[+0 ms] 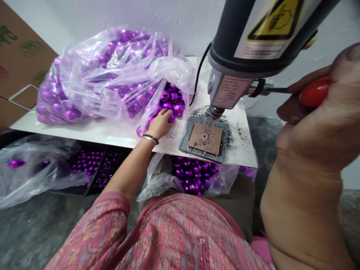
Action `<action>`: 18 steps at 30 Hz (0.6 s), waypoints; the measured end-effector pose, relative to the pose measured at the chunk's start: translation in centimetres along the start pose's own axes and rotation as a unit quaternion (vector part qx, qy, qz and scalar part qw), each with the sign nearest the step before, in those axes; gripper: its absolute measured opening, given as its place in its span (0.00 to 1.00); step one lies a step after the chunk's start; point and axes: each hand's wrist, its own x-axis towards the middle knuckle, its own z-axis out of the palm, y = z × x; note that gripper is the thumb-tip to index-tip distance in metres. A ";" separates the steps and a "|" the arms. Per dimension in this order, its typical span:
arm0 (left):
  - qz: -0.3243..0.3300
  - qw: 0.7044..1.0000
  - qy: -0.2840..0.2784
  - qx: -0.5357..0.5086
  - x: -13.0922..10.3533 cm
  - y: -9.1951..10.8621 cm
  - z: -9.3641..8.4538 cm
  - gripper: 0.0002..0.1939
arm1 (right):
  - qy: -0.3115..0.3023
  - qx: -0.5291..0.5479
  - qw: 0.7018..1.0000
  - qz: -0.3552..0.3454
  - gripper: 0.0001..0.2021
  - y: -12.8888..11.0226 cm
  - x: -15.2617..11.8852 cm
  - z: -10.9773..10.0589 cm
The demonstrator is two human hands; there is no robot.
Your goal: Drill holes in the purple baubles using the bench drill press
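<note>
My left hand [160,123] is at the mouth of a clear plastic bag [92,82] full of shiny purple faceted balls. Its fingers curl round a purple ball [171,117] at the edge of the pile; part of the grip is hidden. On the right, close to the camera, my right hand [323,105] is closed around the red knob [315,92] of a drill press [242,60] lever. The drill bit [211,122] hangs above a brown square block [205,138] with a small hole in it. This block lies on the grey drill base [184,144].
Dark shavings [239,131] lie scattered around the base on the white table [123,137]. More purple balls [194,176] lie in plastic at my lap. A dark crate [98,168] of balls stands below left. A cardboard box [22,56] is at far left; a black cable [201,71] runs behind.
</note>
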 end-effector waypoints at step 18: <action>-0.104 0.769 -0.260 -0.575 -3.1 4.2 0.4 0.18 | -0.072 0.037 0.995 -0.060 0.15 0.2 0.7 -0.1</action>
